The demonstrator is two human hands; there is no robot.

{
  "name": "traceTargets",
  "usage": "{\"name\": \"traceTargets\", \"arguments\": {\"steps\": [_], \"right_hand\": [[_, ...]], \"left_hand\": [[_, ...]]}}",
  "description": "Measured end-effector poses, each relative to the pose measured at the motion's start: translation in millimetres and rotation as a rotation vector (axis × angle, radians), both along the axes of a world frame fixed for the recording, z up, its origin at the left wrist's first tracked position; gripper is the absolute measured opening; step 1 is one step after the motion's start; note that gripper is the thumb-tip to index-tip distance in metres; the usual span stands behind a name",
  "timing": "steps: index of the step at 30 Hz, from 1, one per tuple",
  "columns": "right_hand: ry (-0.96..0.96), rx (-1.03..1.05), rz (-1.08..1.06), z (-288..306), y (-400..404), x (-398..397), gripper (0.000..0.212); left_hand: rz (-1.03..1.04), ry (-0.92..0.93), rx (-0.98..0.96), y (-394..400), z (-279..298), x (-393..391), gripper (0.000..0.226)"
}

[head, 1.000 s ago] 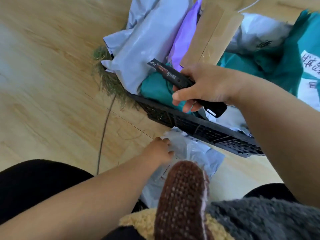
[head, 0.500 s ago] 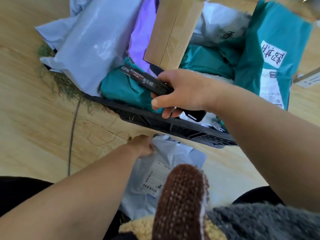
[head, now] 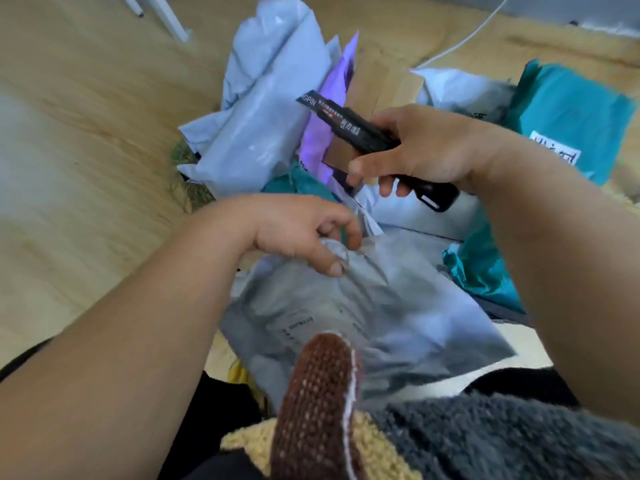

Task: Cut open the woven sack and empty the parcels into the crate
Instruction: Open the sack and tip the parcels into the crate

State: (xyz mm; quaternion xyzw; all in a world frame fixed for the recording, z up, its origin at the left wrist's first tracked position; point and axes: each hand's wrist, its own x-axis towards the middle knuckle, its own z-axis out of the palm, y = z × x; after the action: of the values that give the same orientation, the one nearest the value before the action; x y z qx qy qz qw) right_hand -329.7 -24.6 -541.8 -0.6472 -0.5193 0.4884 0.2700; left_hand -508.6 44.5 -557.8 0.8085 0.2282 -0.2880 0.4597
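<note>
Parcels: one grey (head: 363, 306) pinched by left fingers (head: 334, 266); right fingers (head: 356, 166) clamp one knife (head: 349, 128).

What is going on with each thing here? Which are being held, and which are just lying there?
Left hand: pinching the grey mailer's top edge.
Grey mailer: lifted, crumpled at the grip.
Right hand: closed around the utility knife.
Utility knife: held above the pile; no blade visible.
Teal parcels: lying in the pile.
Purple mailer: wedged upright among the others.
</note>
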Motion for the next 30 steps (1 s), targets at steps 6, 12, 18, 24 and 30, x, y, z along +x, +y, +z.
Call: {"name": "traceTargets", "arguments": {"steps": [6,12,18,24,30], "right_hand": [[-0.589,0.223,-0.413,33.7,8.6,30.8,0.022],[-0.719,0.306,-0.666,42.7,0.5,59.0,0.021],[-0.573,0.214,-0.825,5.9,-8.9,43.8,0.025],[-0.332,0.024,-0.740,-41.2,1.2,13.8,0.026],[-0.491,0.141,-0.764,-15.8,26.4,-2.4,0.016]], "left_hand": [[0.572,-0.414,0.149,23.8,33.4,57.9,0.033],[0.879,-0.637,0.396,42.5,20.0,125.7,0.023],[1.032,-0.800,0.696,42.4,8.2,123.2,0.039],[1.002,-0.853,0.662,41.1,-3.8,98.2,0.023],[1.071,-0.915,0.789,87.9,28.2,67.0,0.024]]}}
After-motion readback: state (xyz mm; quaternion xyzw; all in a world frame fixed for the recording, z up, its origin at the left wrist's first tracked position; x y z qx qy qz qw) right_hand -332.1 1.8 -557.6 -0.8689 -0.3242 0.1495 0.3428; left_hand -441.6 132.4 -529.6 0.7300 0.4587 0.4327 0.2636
